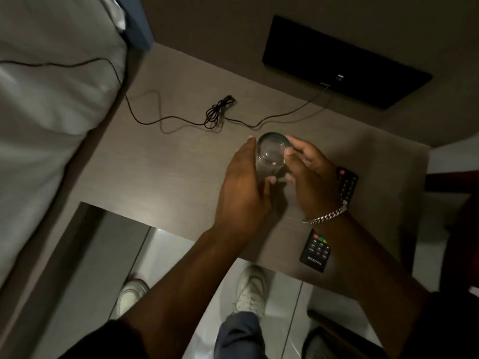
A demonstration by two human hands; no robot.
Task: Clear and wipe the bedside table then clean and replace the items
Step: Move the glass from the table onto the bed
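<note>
Cupping clear glass (270, 154) between left hand (243, 187) and right hand (312, 182); seeming rigid, slippery, fragile; gripping sidewalls advisable.

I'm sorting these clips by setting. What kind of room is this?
Probably a bedroom, perhaps a hotel room: a bed with white bedding beside a grey-brown wood-grain bedside table, which holds a black remote control and a thin black charging cable.

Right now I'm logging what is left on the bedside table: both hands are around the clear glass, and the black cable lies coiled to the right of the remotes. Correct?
Not quite. In the head view the black cable lies to the left of the remotes, toward the bed. Both the left hand and the right hand are around the clear glass.
</note>
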